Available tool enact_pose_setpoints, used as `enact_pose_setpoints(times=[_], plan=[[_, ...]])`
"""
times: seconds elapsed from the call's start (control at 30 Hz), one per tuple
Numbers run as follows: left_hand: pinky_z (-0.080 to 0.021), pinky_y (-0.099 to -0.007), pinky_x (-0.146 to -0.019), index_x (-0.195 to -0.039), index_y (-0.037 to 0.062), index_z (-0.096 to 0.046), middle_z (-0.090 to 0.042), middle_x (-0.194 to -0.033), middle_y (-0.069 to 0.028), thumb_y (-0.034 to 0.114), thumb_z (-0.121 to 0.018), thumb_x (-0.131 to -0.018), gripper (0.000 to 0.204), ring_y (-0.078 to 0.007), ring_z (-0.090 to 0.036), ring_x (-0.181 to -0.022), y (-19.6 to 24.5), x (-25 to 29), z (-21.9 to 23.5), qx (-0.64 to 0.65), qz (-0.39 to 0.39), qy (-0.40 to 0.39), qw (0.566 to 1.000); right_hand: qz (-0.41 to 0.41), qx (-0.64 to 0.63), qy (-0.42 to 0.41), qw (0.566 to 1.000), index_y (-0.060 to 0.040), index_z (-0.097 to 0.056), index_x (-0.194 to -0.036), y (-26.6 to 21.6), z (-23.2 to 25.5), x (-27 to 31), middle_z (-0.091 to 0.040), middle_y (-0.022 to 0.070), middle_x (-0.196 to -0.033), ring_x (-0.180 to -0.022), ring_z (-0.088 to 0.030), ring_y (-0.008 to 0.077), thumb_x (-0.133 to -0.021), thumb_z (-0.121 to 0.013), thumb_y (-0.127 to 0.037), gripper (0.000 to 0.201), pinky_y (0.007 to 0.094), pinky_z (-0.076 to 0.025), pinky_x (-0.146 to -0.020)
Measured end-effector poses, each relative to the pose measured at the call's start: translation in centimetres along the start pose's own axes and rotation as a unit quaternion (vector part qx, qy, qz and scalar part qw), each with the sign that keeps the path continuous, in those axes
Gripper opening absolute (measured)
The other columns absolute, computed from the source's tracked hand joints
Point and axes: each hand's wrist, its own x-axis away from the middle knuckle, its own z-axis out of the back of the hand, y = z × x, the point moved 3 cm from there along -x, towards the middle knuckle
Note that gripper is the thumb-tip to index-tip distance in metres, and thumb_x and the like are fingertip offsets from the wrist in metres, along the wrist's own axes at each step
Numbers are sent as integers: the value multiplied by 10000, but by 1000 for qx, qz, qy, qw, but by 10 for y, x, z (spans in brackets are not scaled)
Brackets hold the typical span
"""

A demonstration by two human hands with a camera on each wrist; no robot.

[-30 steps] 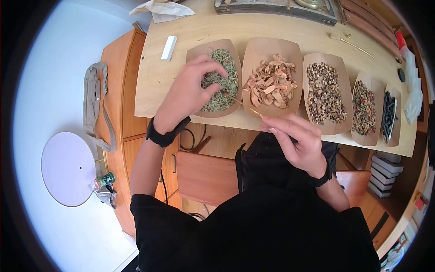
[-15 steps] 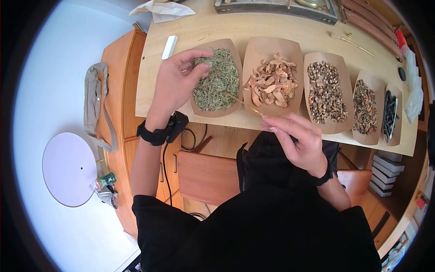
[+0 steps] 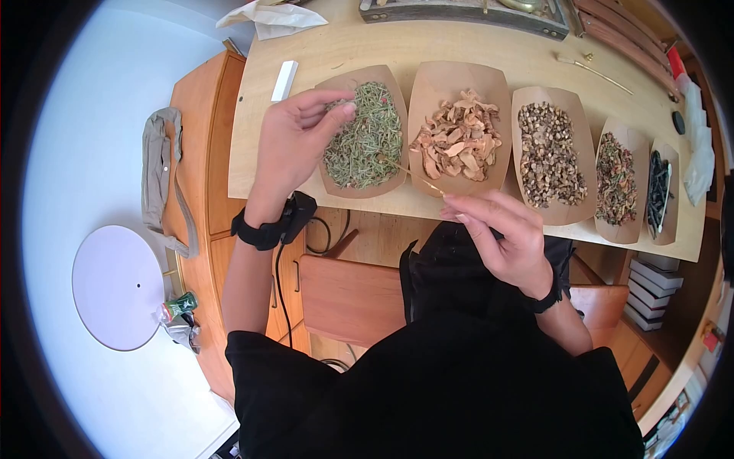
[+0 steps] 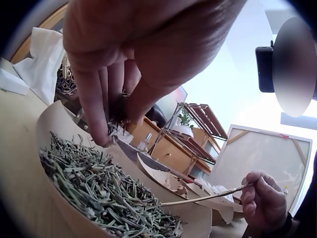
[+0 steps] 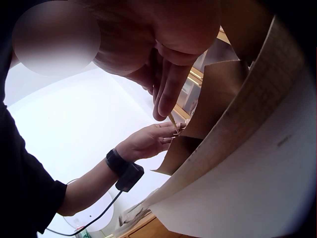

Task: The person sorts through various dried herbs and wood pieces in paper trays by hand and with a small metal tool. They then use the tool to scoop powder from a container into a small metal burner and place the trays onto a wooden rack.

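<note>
Above the left side of a paper tray (image 3: 336, 79) of dried green herb sprigs (image 3: 367, 149), my left hand (image 3: 289, 145) pinches a small tuft of the herb (image 4: 117, 113) between thumb and fingers. The left wrist view puts that tuft over the heap. My right hand (image 3: 501, 237) holds the end of a thin golden stick (image 3: 419, 181) in front of the second tray. Its far end reaches down to the herb heap, where sprigs hide the tip. That second tray (image 3: 430, 76) carries pale brown dried slices (image 3: 459, 141).
Further right stand trays of brown chopped pieces (image 3: 550, 157), mixed red-green bits (image 3: 616, 180) and dark strips (image 3: 657, 195). A white block (image 3: 284, 80) lies left of the herb tray. At the back are a wooden box (image 3: 466, 17) and a brass-coloured rod (image 3: 608, 79).
My left hand has drawn back from the middle of the herb heap toward its left side, with a pinch of herb. My right hand and the stick have stayed in place.
</note>
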Motion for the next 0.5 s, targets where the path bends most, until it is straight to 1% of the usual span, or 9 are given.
enact_pose_setpoints(times=[0.07,0.13,0.17,0.23,0.27,0.33,0.47,0.5], plan=[[-552,-258,-875,-1208,11,-699,-743,-1118,-75,145,-621,-1023,242,-141,-702,-1044,2,1,0,-8,-13,0,1000,-1,2,-1,1000,11,-719,-1152,0,0,0,-721,127,-910,-761,-708,211,-885,-689,62,274,300,-551,-644],[-541,-260,-889,-1211,7,-698,-739,-1133,-78,169,-612,-1032,256,-139,-686,-1082,4,2,0,9,-40,27,999,-2,3,-2,1000,11,-720,-1151,0,-1,0,-720,127,-909,-758,-707,211,-885,-690,61,272,301,-550,-642],[-541,-260,-889,-1211,7,-698,-739,-1133,-78,169,-612,-1032,256,-139,-686,-1082,5,3,-1,9,-40,27,999,-2,3,-2,1000,11,-720,-1151,0,-1,0,-720,127,-909,-758,-707,211,-885,-690,61,272,301,-550,-642],[-539,-283,-940,-1226,-4,-690,-726,-1165,-95,190,-596,-1042,283,-148,-671,-1112,8,4,-2,30,-54,34,998,2,3,0,1000,10,-721,-1149,0,-1,0,-719,126,-907,-754,-704,211,-885,-691,58,270,301,-547,-638],[-539,-283,-940,-1226,-4,-690,-726,-1165,-95,190,-596,-1042,283,-148,-671,-1112,9,4,-4,30,-54,34,997,2,3,0,1000,10,-721,-1149,1,-1,0,-719,126,-907,-754,-704,211,-885,-691,58,270,301,-547,-638],[-528,-274,-919,-1203,-37,-699,-734,-1126,-99,135,-594,-1040,259,-130,-672,-1024,12,5,-7,87,-79,58,991,3,4,2,1000,10,-721,-1148,1,-1,1,-718,126,-904,-751,-701,210,-886,-692,56,268,301,-545,-634],[-528,-277,-936,-1197,-19,-705,-731,-1147,-118,114,-621,-1019,237,-152,-680,-1067,12,7,-6,59,-95,66,992,3,6,1,1000,10,-722,-1146,-1,-1,0,-717,126,-901,-749,-699,209,-885,-693,56,267,300,-544,-634],[-527,-288,-945,-1188,2,-714,-733,-1147,-123,98,-655,-989,229,-169,-686,-1076,13,8,-6,24,-122,71,990,4,5,1,1000,10,-722,-1147,-1,-1,0,-717,126,-899,-749,-699,209,-883,-694,58,270,300,-544,-635]])
